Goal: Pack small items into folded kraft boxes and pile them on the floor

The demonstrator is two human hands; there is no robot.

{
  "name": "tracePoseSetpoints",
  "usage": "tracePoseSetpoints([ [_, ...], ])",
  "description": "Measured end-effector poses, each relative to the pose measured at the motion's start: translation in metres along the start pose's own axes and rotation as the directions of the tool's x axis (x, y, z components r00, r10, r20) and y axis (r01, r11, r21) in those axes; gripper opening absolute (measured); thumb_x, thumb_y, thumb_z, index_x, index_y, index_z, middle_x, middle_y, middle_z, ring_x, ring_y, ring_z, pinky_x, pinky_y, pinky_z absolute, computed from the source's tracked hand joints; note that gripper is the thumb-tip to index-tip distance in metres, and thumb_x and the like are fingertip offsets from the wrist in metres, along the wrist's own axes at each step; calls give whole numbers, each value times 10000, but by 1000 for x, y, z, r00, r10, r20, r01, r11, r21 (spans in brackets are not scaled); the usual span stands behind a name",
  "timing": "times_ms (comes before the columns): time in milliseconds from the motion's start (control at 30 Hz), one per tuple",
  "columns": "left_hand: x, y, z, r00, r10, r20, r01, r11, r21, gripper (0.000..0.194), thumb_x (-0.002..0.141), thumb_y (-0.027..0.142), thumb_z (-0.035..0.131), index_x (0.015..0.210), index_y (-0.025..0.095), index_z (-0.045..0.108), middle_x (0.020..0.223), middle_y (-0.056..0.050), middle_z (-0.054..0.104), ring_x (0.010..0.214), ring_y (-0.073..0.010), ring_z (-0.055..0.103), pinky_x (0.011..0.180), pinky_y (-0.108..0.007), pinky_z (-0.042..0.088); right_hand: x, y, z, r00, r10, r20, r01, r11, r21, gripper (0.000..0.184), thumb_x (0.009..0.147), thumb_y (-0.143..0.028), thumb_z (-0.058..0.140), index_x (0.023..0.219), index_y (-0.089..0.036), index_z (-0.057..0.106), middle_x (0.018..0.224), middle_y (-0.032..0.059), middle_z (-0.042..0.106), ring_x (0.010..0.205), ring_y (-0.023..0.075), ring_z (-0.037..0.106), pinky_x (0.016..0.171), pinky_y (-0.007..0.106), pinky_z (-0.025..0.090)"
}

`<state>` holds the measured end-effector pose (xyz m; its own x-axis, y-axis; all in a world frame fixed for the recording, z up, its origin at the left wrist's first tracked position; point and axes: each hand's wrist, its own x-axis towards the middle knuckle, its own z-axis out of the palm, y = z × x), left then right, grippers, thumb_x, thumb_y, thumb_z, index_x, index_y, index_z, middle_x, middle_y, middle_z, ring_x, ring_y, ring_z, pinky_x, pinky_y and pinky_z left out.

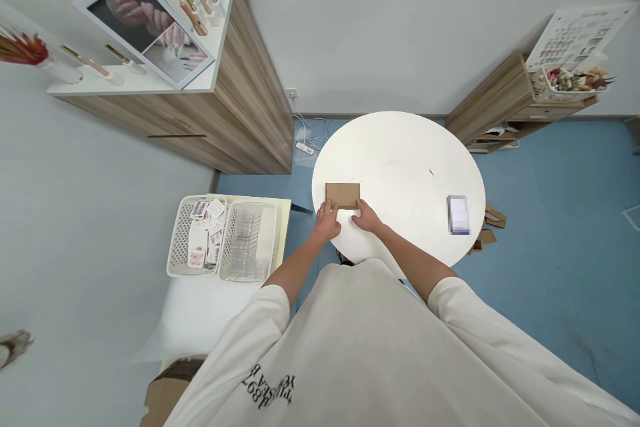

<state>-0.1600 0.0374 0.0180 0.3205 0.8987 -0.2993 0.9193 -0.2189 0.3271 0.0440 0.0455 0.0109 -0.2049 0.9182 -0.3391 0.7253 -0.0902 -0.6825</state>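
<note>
A small brown cardboard box (343,194) lies flat on the round white table (400,167), near its left front edge. My left hand (327,220) rests at the box's near left corner with its fingers curled against the table. My right hand (367,215) touches the near right corner, fingers bent. Whether either hand actually grips the box is hard to tell. A small white and purple object (458,215), blurred, lies on the right side of the table.
Two white plastic baskets (225,237) stand on a low surface at my left, one with small cards, one with clear items. A wooden cabinet (225,100) rises behind them. A wooden shelf unit (505,107) stands at the right. Cardboard scraps (493,220) lie on the blue floor.
</note>
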Motion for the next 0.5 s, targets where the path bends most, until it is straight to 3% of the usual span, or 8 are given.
tracePoseSetpoints([
  [133,6,22,-5,999,44,-23,-43,999,9,743,834,222,572,1541,175,347,1664,-157,184,1513,-382,209,1192,-514,269,-10,2,-21,998,25,-64,-24,1000,11,694,819,-261,545,1493,-220,379,1423,115,487,1267,287,498,1064,439,439],
  [267,21,61,-12,994,104,-29,-103,994,29,730,841,236,581,1533,163,361,1668,-165,163,1515,-403,189,1187,-521,266,-28,14,-53,990,82,-114,-79,996,30,704,829,-258,528,1515,-262,370,1424,95,497,1284,302,492,1067,477,437],
  [367,32,103,-12,988,152,-38,-150,987,49,752,841,248,589,1548,185,341,1670,-149,171,1516,-401,184,1183,-532,269,-50,36,-82,980,104,-172,-98,994,40,710,829,-251,522,1521,-280,369,1423,84,503,1290,306,486,1065,479,440],
  [500,45,174,-2,973,228,-35,-225,971,79,753,845,256,590,1552,205,336,1669,-134,184,1514,-395,190,1175,-540,283,-89,84,-123,954,149,-260,-135,988,69,670,834,-262,526,1493,-274,409,1411,83,514,1277,307,487,1055,470,445],
])
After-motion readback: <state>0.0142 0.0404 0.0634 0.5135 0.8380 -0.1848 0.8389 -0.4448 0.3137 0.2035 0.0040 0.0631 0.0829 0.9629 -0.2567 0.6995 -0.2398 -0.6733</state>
